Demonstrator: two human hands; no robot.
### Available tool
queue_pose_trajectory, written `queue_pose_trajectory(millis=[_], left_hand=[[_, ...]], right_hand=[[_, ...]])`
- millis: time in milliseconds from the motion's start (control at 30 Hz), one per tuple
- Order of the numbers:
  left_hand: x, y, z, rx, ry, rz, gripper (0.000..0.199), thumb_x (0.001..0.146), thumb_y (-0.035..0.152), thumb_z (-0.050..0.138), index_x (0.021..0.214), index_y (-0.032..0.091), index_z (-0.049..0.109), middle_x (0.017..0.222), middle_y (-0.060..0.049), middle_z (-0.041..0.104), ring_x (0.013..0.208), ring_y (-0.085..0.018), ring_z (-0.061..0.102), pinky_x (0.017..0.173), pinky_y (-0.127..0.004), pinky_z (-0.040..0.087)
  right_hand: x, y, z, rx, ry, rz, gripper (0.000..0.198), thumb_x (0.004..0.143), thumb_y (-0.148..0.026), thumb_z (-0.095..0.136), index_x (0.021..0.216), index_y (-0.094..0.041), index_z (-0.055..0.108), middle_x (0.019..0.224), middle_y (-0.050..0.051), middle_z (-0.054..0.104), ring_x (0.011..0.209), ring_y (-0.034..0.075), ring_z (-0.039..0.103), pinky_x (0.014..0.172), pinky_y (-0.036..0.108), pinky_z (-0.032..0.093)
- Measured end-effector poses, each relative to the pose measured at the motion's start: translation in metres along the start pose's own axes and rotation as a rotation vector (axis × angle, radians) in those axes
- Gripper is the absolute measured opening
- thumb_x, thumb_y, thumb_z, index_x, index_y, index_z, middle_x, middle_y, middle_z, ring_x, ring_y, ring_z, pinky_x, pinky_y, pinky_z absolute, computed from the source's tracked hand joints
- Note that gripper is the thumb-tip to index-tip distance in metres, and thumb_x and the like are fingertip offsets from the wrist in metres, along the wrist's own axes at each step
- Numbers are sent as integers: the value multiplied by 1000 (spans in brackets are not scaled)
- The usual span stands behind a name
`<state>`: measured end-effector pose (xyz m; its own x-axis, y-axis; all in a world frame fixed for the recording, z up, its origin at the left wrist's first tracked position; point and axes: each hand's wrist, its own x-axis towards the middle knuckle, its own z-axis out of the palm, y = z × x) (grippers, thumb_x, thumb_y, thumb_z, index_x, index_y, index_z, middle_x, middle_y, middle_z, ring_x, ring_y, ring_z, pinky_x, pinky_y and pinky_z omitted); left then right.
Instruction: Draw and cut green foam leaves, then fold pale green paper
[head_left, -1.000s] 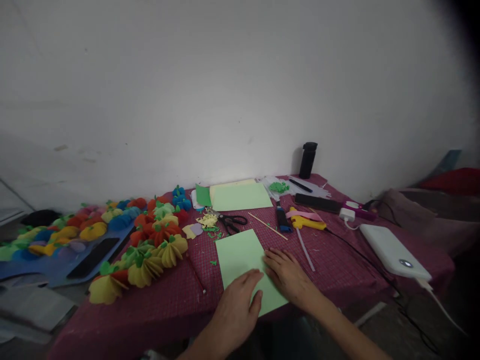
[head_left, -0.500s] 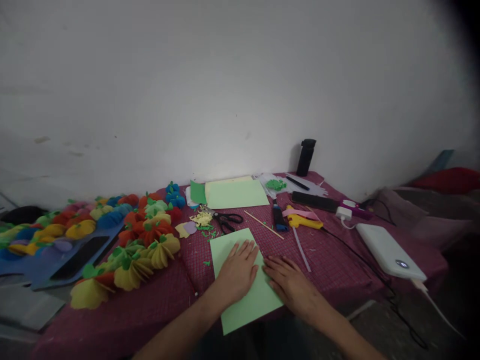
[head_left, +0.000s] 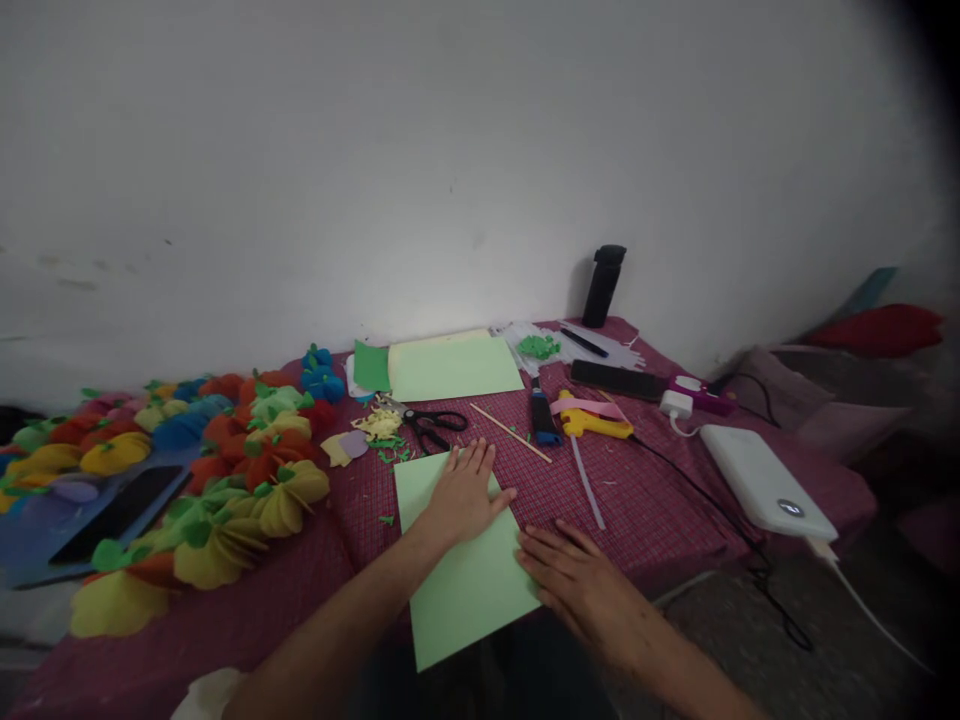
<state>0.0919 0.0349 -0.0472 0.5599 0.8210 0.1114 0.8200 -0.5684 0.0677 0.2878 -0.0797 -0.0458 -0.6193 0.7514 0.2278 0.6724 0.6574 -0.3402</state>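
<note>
A pale green sheet of paper [head_left: 465,600] lies at the front edge of the table, its near corner sticking out past the edge. My left hand [head_left: 463,495] rests flat on its upper part, fingers stretched forward and thumb out to the right. Along the sheet's right edge lies my right hand [head_left: 574,580], fingers extended and the tips touching the paper's side. Beyond the sheet are black-handled scissors [head_left: 431,425], a thin wooden stick [head_left: 511,433] and a pile of pale yellow paper scraps [head_left: 381,425].
Many colourful paper pumpkins [head_left: 225,470] fill the left side. At the back lie more green sheets [head_left: 457,368]. To the right are a blue-black cutter [head_left: 543,415], a yellow glue gun [head_left: 596,420] with its cord, a white power bank [head_left: 765,485] and a black bottle [head_left: 604,285].
My left hand has moved up toward the sheet's top edge, its thumb spreading outward. My right hand has slid a little nearer along the right edge. The view has shifted slightly.
</note>
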Motion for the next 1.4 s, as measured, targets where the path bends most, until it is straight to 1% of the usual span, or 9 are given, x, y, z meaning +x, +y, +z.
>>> queue_pose_trajectory(millis=[200,367,467,533,633,733,933,1133,1400], left_hand=[[9,-3,1,19,11,-11,79,87,67,20,141,10,28,146,-16,26,136,-26,18,109,-44,6],[17,-9,-10,52,28,-10,67,90,58,28,140,14,30,143,-15,34,134,-27,24,108,-46,11],[22,-30,-32,79,50,-1,47,95,32,29,139,15,32,141,-11,39,131,-23,30,108,-44,13],[25,-51,-50,100,39,6,44,91,18,33,134,14,41,137,-11,44,128,-23,34,107,-41,17],[34,-80,-71,114,-51,72,40,85,15,42,123,20,54,122,-7,58,115,-22,49,100,-35,31],[46,-93,-79,135,-140,150,40,81,16,48,118,27,58,113,-3,64,103,-20,57,90,-29,39],[64,-84,-74,259,-220,231,49,64,18,66,111,27,61,109,-6,64,97,-27,57,84,-36,40],[59,-76,-68,420,-145,224,35,74,11,59,108,16,57,104,-14,61,100,-28,52,85,-38,34],[62,-60,-70,540,-53,264,18,83,11,54,99,17,59,93,-10,63,93,-26,51,81,-38,29]], right_hand=[[-21,0,-1,41,-6,-60,52,86,-17,51,135,-31,40,131,3,54,123,20,47,108,46,28],[-24,2,4,23,23,-70,50,84,-19,54,131,-30,46,128,5,57,122,22,48,107,47,28],[-22,5,12,-13,79,-73,42,84,-17,52,125,-29,53,123,5,61,118,22,51,103,48,33],[-22,6,16,-23,114,-69,39,85,-17,51,122,-28,55,120,5,63,116,22,53,102,49,35],[-22,4,14,-18,145,-65,38,86,-18,51,122,-28,54,120,5,63,116,22,53,101,47,37],[-21,3,12,-13,178,-80,37,87,-19,50,122,-28,54,119,5,64,116,21,54,100,45,39],[-19,16,24,-74,222,-155,36,89,-22,48,124,-28,53,117,5,65,113,20,56,100,42,39],[-19,30,32,-89,293,-246,37,91,-26,47,127,-30,49,116,3,66,110,17,58,100,35,39],[-16,35,37,-119,435,-311,33,92,-28,47,125,-29,52,112,0,68,106,14,60,102,30,37]])
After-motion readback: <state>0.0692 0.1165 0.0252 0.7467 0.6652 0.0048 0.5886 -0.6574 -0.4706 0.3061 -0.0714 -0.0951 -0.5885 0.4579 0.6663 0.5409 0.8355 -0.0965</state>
